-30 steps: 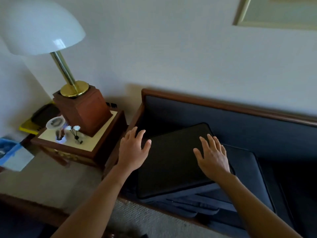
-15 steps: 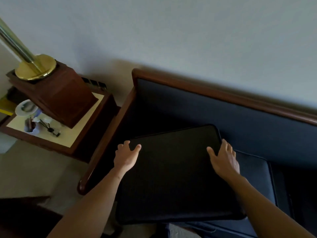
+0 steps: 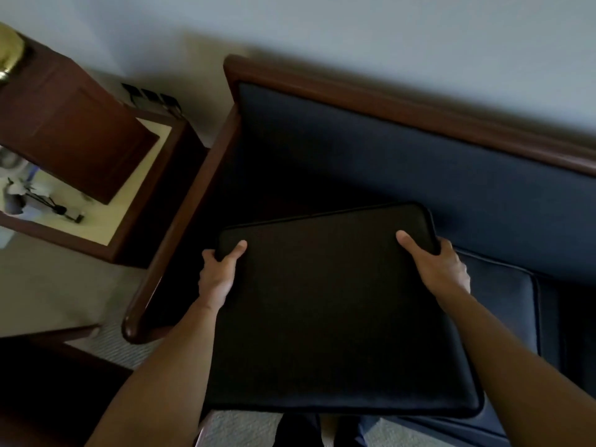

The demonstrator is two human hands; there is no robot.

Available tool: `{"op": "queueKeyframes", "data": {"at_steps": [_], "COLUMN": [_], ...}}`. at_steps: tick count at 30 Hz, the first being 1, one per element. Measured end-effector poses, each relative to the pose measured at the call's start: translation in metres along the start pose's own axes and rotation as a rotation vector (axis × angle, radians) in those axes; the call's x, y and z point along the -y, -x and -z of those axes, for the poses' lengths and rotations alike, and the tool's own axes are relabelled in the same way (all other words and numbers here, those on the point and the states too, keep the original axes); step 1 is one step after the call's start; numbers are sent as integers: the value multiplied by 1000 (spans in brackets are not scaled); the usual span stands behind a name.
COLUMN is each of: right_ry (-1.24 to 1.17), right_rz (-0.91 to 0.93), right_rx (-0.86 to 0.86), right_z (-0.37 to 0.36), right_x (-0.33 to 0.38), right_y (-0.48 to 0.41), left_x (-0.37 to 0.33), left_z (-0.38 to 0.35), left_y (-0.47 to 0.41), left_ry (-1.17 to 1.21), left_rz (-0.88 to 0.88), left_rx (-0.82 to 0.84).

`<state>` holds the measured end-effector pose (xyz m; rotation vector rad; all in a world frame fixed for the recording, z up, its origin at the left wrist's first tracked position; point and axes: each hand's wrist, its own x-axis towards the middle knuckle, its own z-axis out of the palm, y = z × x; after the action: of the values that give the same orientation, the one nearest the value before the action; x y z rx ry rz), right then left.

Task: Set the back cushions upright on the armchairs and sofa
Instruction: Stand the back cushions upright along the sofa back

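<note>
A dark, flat back cushion (image 3: 325, 311) lies tilted over the left end of the sofa seat (image 3: 503, 304), its near edge jutting past the seat front. My left hand (image 3: 216, 273) grips its far left corner, thumb on top and fingers curled under the edge. My right hand (image 3: 440, 266) grips the far right corner the same way. Behind the cushion rises the navy upholstered sofa back (image 3: 403, 162), framed in dark wood (image 3: 419, 111).
The curved wooden armrest (image 3: 180, 227) runs along the sofa's left side. Left of it stands a side table (image 3: 135, 195) carrying a wooden lamp base (image 3: 74, 137) and small items. A dark low table edge (image 3: 48, 366) sits at the lower left on the carpet.
Both hands went from resting flat on the cushion to closing around its far corners. The view moved closer and lower; the lamp shade has left the frame.
</note>
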<state>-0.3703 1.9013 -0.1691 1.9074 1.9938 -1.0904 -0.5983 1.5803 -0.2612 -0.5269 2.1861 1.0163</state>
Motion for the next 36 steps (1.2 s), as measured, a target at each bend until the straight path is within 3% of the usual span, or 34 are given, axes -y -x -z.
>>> {"op": "queueKeyframes", "data": {"at_steps": [7,15,21,24,27,30,33,36], "right_ry": [-159,-424,-679,-809,-869,-820,-682,-284], "right_rz": [-1,191,388,453,452,352,405,518], "right_rx": [-21,-160,-294,-315,-309,-298,-396,-574], "right_z": [25,101,165,188,199,196,187,181], "right_x": [-28,-86,-133,-154,-175,-193,-195,-178], "right_y": [11,60,90,102,107,113,125,132], "left_x": [-13,-49,-76,-88,-80,-63,-57,-58], "left_z": [2,-1,-3,-3,-7,-12,-5,13], "left_y": [43,150,234,261,290,317,315,310], "left_ry": [-99,101,465,673,719,602,532,444], "left_rz": [-104,-389,-669,-600,-628,-728,-744,-718], "left_rx": [-137,-238,-171,-88,20,92,137,209]}}
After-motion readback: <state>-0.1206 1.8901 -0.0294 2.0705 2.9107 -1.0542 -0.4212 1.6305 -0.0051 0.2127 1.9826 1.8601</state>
